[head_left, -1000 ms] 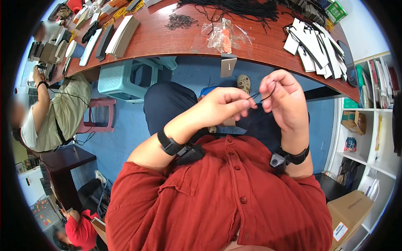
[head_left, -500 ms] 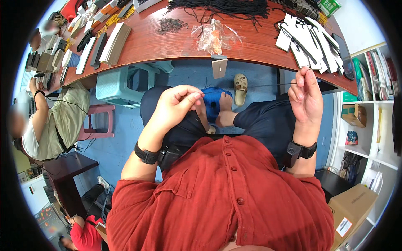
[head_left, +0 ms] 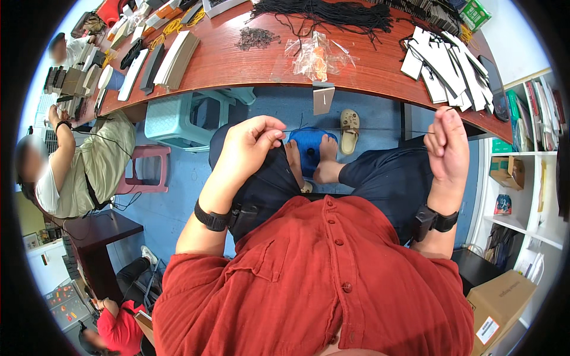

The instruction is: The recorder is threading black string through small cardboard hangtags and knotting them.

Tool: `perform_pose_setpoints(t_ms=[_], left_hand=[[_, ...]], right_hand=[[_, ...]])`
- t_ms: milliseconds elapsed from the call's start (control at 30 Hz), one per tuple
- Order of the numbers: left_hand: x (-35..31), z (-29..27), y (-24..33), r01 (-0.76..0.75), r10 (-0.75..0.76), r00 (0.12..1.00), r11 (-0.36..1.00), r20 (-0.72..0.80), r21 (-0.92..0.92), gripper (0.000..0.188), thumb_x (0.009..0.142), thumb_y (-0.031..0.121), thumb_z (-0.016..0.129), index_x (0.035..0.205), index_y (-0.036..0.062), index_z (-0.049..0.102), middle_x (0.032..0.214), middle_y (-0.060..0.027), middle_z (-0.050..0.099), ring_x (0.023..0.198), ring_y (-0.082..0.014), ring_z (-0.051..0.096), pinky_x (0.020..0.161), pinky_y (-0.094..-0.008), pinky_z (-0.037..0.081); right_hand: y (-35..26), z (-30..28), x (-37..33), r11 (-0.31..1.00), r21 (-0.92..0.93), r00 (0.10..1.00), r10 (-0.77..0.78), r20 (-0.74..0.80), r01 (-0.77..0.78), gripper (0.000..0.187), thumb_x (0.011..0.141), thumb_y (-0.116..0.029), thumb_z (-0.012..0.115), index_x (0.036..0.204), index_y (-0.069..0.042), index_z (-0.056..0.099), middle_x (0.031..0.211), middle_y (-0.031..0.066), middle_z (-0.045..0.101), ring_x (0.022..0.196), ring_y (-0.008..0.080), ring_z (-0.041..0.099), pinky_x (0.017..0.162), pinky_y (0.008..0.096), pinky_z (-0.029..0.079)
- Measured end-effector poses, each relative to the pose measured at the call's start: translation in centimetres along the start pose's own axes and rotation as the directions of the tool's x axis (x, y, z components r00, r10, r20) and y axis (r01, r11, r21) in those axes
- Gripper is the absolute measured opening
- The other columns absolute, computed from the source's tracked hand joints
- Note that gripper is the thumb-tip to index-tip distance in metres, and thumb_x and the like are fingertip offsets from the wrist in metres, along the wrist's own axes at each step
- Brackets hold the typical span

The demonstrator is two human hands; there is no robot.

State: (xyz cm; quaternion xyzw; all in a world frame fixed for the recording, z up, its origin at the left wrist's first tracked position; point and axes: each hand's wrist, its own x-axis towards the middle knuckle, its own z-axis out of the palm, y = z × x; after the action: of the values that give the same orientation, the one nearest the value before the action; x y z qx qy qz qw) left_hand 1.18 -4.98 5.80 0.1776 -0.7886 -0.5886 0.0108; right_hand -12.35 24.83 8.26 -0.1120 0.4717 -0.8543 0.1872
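Note:
A thin dark cord [head_left: 368,130] runs nearly straight across the gap between my hands, above my lap and the floor. My left hand [head_left: 252,144] pinches its left end between thumb and forefinger. Its other end runs to my right hand [head_left: 446,145], whose fingers are closed on it, with a short dark tip showing above the fingertips. Beyond my hands, a small brown card [head_left: 322,100] hangs at the table's front edge. Near my right hand lies a heap of white tags [head_left: 438,74] with black cords on the table.
The reddish wooden table [head_left: 231,71] carries black cords [head_left: 326,18], a small dark pile [head_left: 256,38], clear plastic bags [head_left: 312,56] and card stacks [head_left: 177,60]. A light blue stool [head_left: 175,121] stands below. Shelves [head_left: 528,222] and a carton [head_left: 502,302] are right; other people sit left.
My right hand has come slightly nearer to me, with its fingers more closed. The cord now shows as a line between both hands. The whole view has shifted a little.

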Motion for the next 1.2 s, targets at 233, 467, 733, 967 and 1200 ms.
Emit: perform_pose_setpoints(t_ms=[233, 467, 733, 967, 1200], left_hand=[[-0.1, 3.0, 2.3, -0.523, 0.502, 0.852, 0.833, 0.148, 0.182, 0.012, 0.073, -0.002, 0.063, 0.085, 0.0020, 0.065, 0.075, -0.0057, 0.062, 0.070, -0.0139, 0.059, 0.064, -0.0248, 0.046], [-0.3, 3.2, 3.0, -0.131, 0.177, 0.953, 0.973, 0.248, -0.189, 0.030, 0.078, -0.005, 0.057, 0.108, 0.0024, 0.059, 0.077, -0.0005, 0.059, 0.072, -0.0055, 0.054, 0.066, -0.0193, 0.045], [-0.3, 3.3, 2.7, -0.254, 0.252, 0.952, 0.967, 0.173, -0.010, 0.008, 0.074, 0.002, 0.065, 0.082, 0.0007, 0.066, 0.074, -0.0045, 0.061, 0.069, -0.0108, 0.057, 0.065, -0.0228, 0.046], [-0.2, 3.6, 3.3, -0.315, 0.306, 0.948, 0.941, 0.089, 0.126, 0.009, 0.073, 0.004, 0.067, 0.081, 0.0008, 0.064, 0.075, -0.0058, 0.061, 0.066, -0.0115, 0.058, 0.060, -0.0225, 0.046], [-0.6, 4.0, 2.8, -0.179, 0.184, 0.982, 0.978, 0.038, -0.109, 0.008, 0.080, 0.006, 0.063, 0.087, 0.0012, 0.061, 0.079, -0.0012, 0.061, 0.071, -0.0062, 0.056, 0.063, -0.0206, 0.046]], right_hand=[[5.7, 6.1, -0.8, 0.849, -0.527, 0.887, 0.273, 0.373, -0.040, 0.010, 0.086, -0.010, 0.053, 0.082, -0.002, 0.057, 0.070, -0.0046, 0.049, 0.062, 0.0020, 0.044, 0.054, 0.0175, 0.036], [6.7, 7.0, -0.7, 0.813, -0.494, 0.792, 0.507, 0.341, -0.308, 0.011, 0.085, -0.010, 0.051, 0.076, -0.003, 0.053, 0.060, -0.0074, 0.041, 0.048, 0.0004, 0.034, 0.041, 0.0179, 0.026], [6.9, 7.3, -0.7, 0.799, -0.567, 0.808, 0.462, 0.365, -0.200, 0.013, 0.083, -0.009, 0.053, 0.072, -0.002, 0.053, 0.058, -0.0037, 0.045, 0.053, 0.0047, 0.042, 0.046, 0.0219, 0.036], [6.4, 8.6, -1.0, 0.859, -0.373, 0.879, 0.440, 0.184, -0.352, 0.016, 0.083, -0.007, 0.056, 0.097, -0.002, 0.050, 0.085, 0.0036, 0.054, 0.061, 0.0072, 0.052, 0.053, 0.0194, 0.042], [7.5, 8.6, -0.9, 0.824, -0.564, 0.952, 0.128, 0.276, 0.053, 0.014, 0.081, -0.007, 0.059, 0.092, -0.001, 0.054, 0.077, 0.0055, 0.056, 0.063, 0.0118, 0.055, 0.054, 0.0230, 0.043]])
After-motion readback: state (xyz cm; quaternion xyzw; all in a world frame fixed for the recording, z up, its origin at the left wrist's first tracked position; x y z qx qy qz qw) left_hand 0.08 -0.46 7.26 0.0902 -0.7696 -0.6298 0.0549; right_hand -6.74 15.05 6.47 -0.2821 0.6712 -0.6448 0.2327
